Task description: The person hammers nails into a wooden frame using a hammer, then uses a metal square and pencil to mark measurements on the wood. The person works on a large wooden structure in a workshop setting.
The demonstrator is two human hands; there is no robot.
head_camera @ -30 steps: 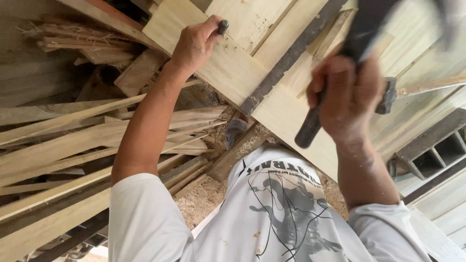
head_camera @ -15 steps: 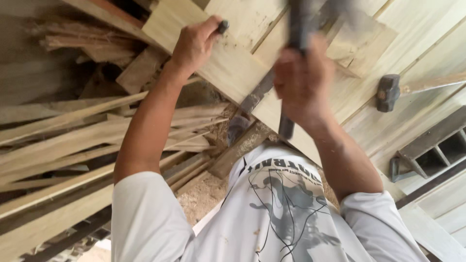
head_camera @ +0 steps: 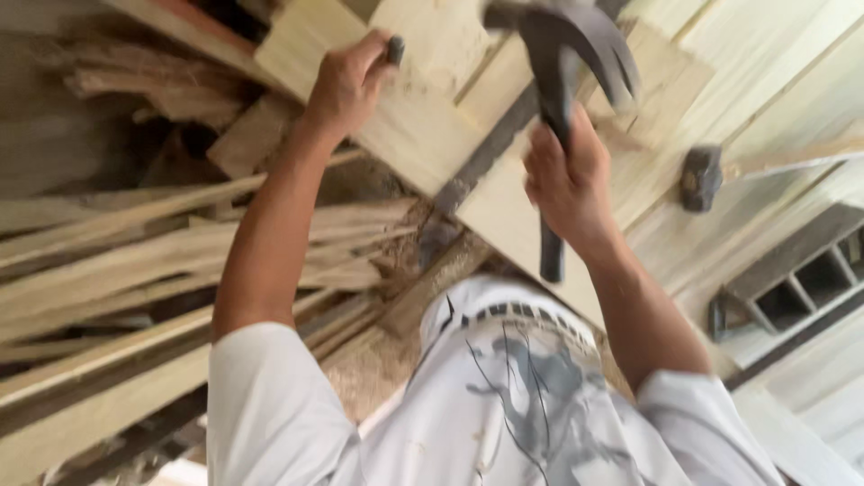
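Fingers [head_camera: 576,166] of our right hand wrap tight around the claw hammer [head_camera: 562,81], raised to swing; our left hand [head_camera: 346,81] pinches a nail [head_camera: 395,49] steady on the board [head_camera: 405,135].

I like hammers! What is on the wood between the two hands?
In the head view, a dark metal bar crosses the pale board between the left hand and right hand.

Right hand [head_camera: 565,184] gripping raised claw hammer [head_camera: 560,54]; left hand [head_camera: 346,83] on pale board [head_camera: 423,135]
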